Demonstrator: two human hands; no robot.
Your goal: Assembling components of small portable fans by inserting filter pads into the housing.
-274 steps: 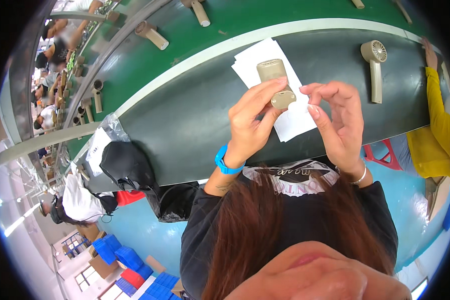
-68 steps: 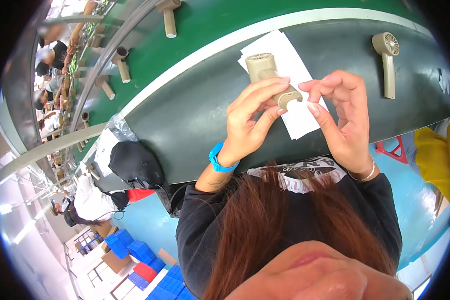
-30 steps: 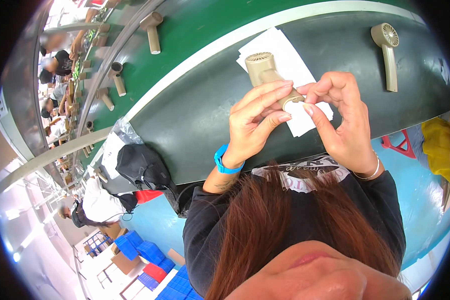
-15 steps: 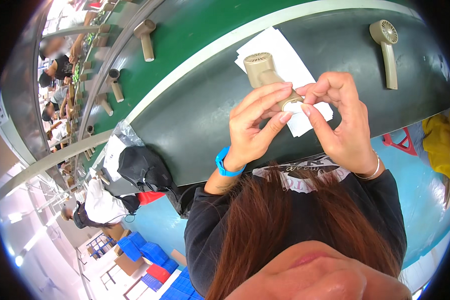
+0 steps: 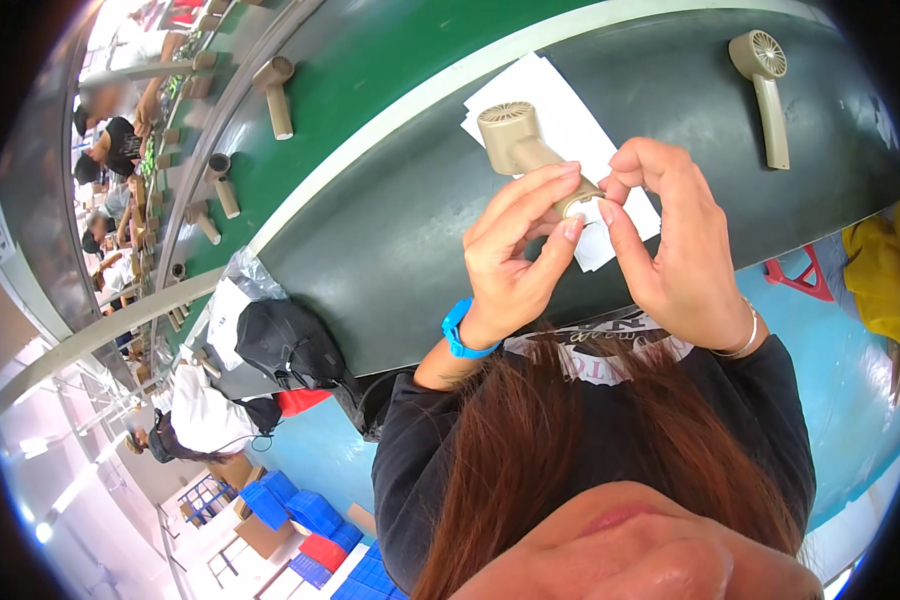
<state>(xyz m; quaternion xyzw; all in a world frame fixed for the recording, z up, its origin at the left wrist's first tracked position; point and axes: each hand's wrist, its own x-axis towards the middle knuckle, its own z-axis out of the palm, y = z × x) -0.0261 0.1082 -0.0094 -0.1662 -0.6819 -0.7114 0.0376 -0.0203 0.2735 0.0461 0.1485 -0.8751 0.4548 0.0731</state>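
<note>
A beige handheld fan [image 5: 538, 156] is in my hands, its round grilled head pointing up and to the left. My left hand [image 5: 515, 255] is closed round the handle, with the thumb near its lower end. My right hand [image 5: 670, 225] pinches thumb and forefinger together at the edge of that end. A small white piece [image 5: 580, 208] shows at the handle's end, against the right fingertips; its kind I cannot make out. White paper sheets [image 5: 560, 95] lie on the dark work surface beneath the fan.
Another beige fan [image 5: 767, 95] lies at the right of the dark table [image 5: 390, 260]. More fans [image 5: 278, 98] stand along the green conveyor belt [image 5: 360, 60]. A black backpack [image 5: 288, 342] rests at the table's left, near a plastic bag. People work at the far left.
The view has shifted a little. My right fingers have drawn slightly closer to the handle's end, where more of the white piece shows. The left hand keeps its hold on the fan.
</note>
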